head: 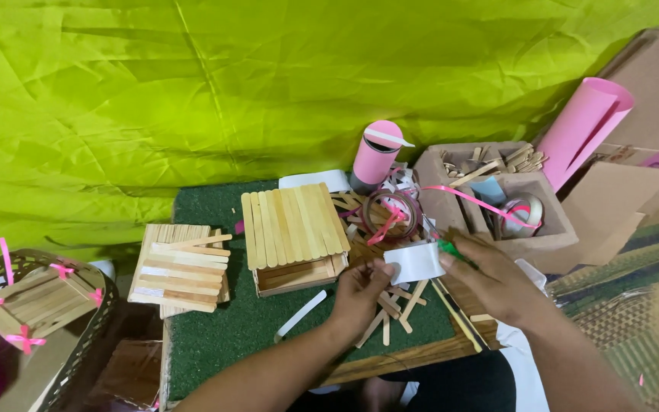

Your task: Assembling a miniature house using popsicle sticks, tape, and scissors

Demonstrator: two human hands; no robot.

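Left hand (pixel 360 288) curled narrow, thumb and fingertips pinching left edge of small white paper piece (pixel 415 262). Right hand (pixel 497 282) closed around right edge of same paper, also gripping something green (pixel 451 250), probably a pen or small scissors handle, too hidden by fingers to tell. Paper held just above green mat (pixel 223 336), over loose scatter of craft sticks (pixel 394 301), just right of small stick house (pixel 295 236) with slanted roof. Both forearms entering from bottom edge, wrists close together.

Left of house: stack of flat stick panels (pixel 183 267), partly off mat. White strip (pixel 300 313) lying on mat below house. Behind hands: roll of tape (pixel 390 214) tangled with pink ribbon (pixel 478 202), ribbon trailing into cardboard box (pixel 497 198). Box contents hard to make out, some sticks and a round tape-like thing. Pink cylinder (pixel 377 156) with white stick across top, standing behind house. Rolled pink sheet (pixel 585 126) leaning at right against cardboard. Far left: wicker basket (pixel 78 320) holding another stick piece with pink bows, cut off by frame edge. Yellow-green cloth (pixel 268 84) filling background. Thin dark rod under right hand mostly covered.
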